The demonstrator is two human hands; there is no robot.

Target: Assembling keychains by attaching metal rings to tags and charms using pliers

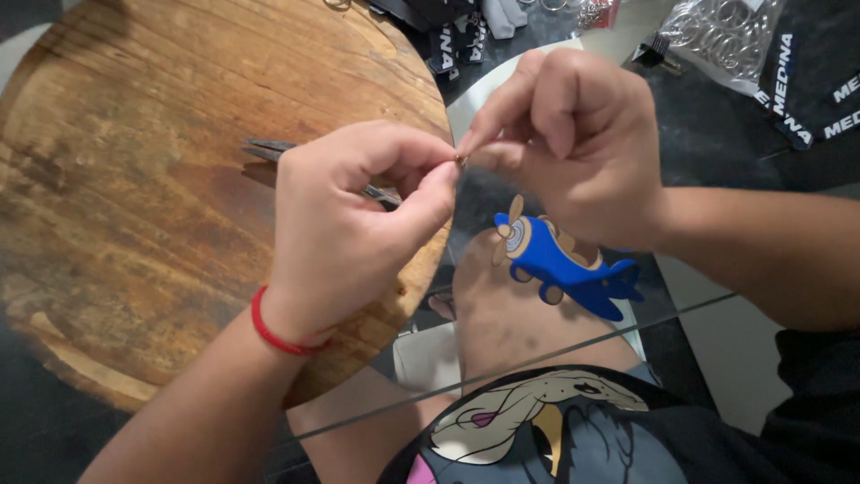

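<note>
Where held, blue airplane charm [573, 269] dangling.

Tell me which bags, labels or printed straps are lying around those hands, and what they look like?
Clear plastic bag: top right, crumpled, full of silvery metal rings.
Black straps: far right on the dark surface, with white lettering.
More black straps: top centre beyond the round wooden table, white printing.

A small home craft spot is suggested here, set up low to the floor. A worn round wooden counter [161, 179] is seen at knee height, and grey floor tiles [708, 314] are visible beneath. A clear bag of metal key rings [721, 36] is piled at the far edge, black printed lanyards [806, 99] are strewn beside it, and a blue cartoon airplane charm [564, 264] is being assembled.
</note>
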